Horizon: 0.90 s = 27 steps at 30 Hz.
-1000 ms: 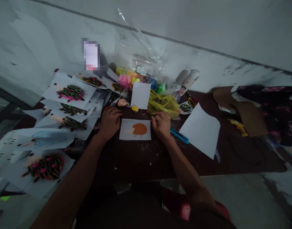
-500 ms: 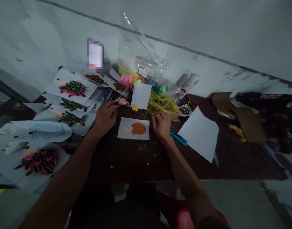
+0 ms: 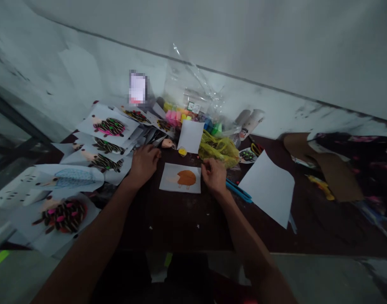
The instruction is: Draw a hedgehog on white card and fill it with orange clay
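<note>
A small white card (image 3: pixel 168 184) lies flat on the dark table between my hands. It carries an orange-brown rounded body, a pale pointed snout and drawn feet, like a hedgehog. My left hand (image 3: pixel 145 165) rests left of the card, fingers loosely bent and apart, just short of a lump of peach clay (image 3: pixel 167 143). At the card's right edge is my right hand (image 3: pixel 215 173), its thumb and fingers curled together; anything between them is hidden. Blue-handled scissors (image 3: pixel 238 191) lie beside my right wrist. A yellow clay piece (image 3: pixel 182 151) sits beyond the card.
Finished hedgehog pictures (image 3: pixel 108 126) are piled at the left. Behind the card are an upright-looking white sheet (image 3: pixel 191 136), a yellow plastic bag (image 3: pixel 221 150) and bagged coloured clay (image 3: pixel 172 117). A large paper sheet (image 3: pixel 269 188) lies right, near brown cardboard (image 3: pixel 337 177).
The camera view has tilted up a little, so the table sits lower. My left hand has drawn slightly back from the peach clay. My right hand stays beside the card.
</note>
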### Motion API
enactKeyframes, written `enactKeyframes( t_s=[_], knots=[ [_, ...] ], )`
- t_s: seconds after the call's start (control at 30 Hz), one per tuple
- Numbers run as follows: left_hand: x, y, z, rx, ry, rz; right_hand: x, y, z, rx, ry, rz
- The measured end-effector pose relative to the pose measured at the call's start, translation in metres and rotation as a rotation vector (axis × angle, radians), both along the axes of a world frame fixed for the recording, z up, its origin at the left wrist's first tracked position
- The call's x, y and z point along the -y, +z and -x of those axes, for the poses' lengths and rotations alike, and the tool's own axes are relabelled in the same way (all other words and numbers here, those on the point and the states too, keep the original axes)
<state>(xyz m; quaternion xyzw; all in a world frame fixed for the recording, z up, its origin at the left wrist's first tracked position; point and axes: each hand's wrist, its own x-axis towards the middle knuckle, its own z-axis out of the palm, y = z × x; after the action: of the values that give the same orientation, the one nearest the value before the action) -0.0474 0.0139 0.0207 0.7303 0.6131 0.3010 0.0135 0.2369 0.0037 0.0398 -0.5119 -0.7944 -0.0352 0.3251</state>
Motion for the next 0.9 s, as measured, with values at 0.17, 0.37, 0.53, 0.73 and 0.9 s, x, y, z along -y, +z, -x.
enactKeyframes(
  t_s=[0.17,0.37,0.53,0.73,0.9],
  knots=[
    [0.004,0.017,-0.007,0.285,-0.092,-0.076,0.003,0.000,0.003,-0.015,0.077,0.054],
    [0.018,0.039,-0.031,0.715,-0.376,0.250,0.015,0.006,0.020,-0.419,0.206,0.171],
    [0.026,0.040,-0.043,0.741,-0.502,0.377,0.022,0.015,0.030,-0.598,0.303,0.317],
    [0.028,0.038,-0.049,0.768,-0.545,0.430,0.022,0.016,0.030,-0.633,0.330,0.339],
    [0.028,0.041,-0.051,0.794,-0.519,0.524,0.023,0.016,0.030,-0.613,0.245,0.300]
  ],
)
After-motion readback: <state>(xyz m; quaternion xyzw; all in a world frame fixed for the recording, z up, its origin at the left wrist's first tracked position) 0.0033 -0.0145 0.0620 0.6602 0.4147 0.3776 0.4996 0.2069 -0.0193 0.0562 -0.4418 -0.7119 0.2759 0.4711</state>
